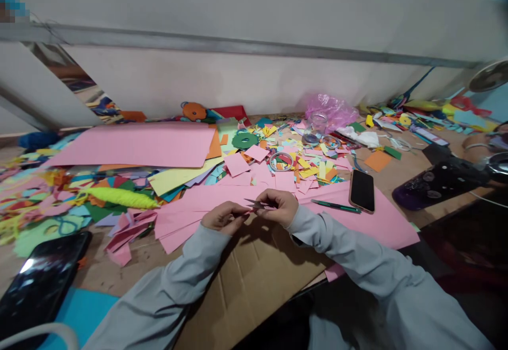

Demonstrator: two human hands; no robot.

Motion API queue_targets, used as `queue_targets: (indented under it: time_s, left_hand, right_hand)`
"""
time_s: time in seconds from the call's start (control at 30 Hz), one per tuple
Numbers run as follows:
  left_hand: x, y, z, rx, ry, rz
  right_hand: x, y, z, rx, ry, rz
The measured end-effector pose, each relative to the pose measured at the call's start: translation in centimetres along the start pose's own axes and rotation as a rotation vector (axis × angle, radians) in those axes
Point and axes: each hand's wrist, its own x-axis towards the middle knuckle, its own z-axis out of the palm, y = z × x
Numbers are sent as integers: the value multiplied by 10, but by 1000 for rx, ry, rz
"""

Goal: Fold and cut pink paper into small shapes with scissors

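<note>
In the middle of the head view, my right hand is closed around a small pair of scissors, its blades pointing left. My left hand pinches a small piece of pink paper close to the blades; most of that piece is hidden by the fingers. Both hands are over the near edge of some pink paper sheets and a brown cardboard sheet. To the right of my right hand, a green pen and a phone lie on pink paper.
Coloured paper scraps cover the table's middle. A large pink sheet lies at the back left, near a yellow-green yarn bundle. A black phone rests at the near left. A dark bottle lies at right, beside another person's arm.
</note>
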Motion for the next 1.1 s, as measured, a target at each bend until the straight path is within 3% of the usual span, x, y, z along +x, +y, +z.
queue_targets:
  time_s: [0.13,0.23,0.5,0.67,0.83,1.1]
  left_hand:
    - [-2,14,-1,-192,-122,-245]
    - [0,20,-3,-235,-114,-381]
    - [2,17,-1,-169,69,-315]
    - [-2,15,3,-161,-19,-279]
    - [-3,9,2,121,-108,-241]
    - [-2,7,0,392,-277,-145]
  right_hand:
    - [-2,-6,-4,-82,7,-130]
    - [-4,-8,-4,-86,-19,-152]
    - [1,-5,-1,88,35,64]
    - [-3,-13,2,-9,21,146]
    - [-5,-7,2,-59,72,165]
    - [-7,-8,1,-76,-8,123]
